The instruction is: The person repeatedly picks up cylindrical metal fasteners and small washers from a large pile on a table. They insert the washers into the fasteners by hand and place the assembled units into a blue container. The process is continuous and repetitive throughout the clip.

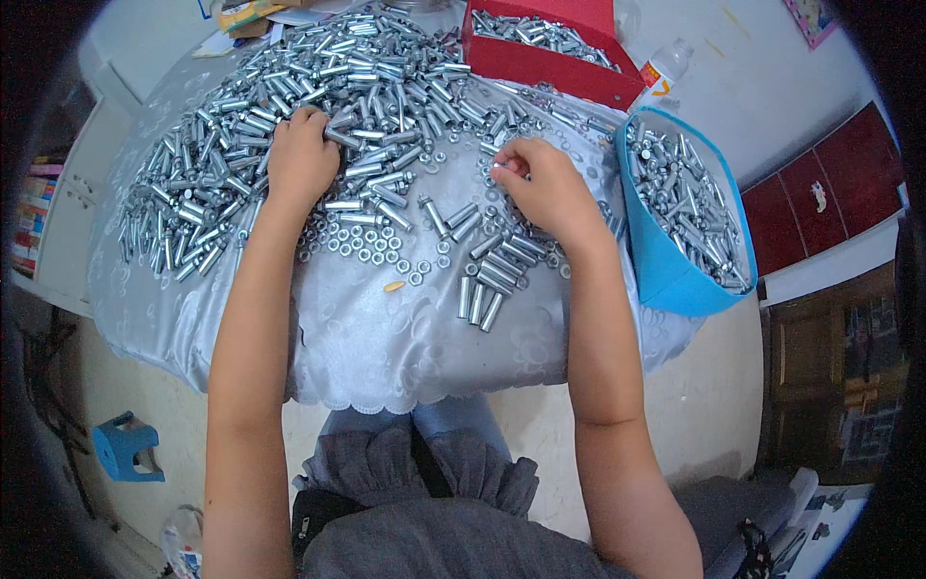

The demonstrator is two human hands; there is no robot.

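Note:
A large heap of silver expansion bolts (pixel 357 72) covers the far and left part of the table. My left hand (pixel 303 159) is at the heap's near side, fingers curled, with one sleeved bolt (pixel 343 139) at its thumb and fingertips. My right hand (pixel 550 188) pinches a small shiny metal piece (pixel 498 166), mostly hidden by the fingers. Loose hex nuts (pixel 365 243) lie in front of the heap between my arms. Near my right wrist rest several metal sleeves (pixel 494 272), some side by side.
A blue fabric bin (pixel 687 294) full of bolts stands at the right. Behind it are a red box (pixel 559 66) with more bolts and a plastic bottle (pixel 667 68). A patterned silvery cloth (pixel 386 338) covers the table. A blue stool (pixel 118 449) stands on the floor at left.

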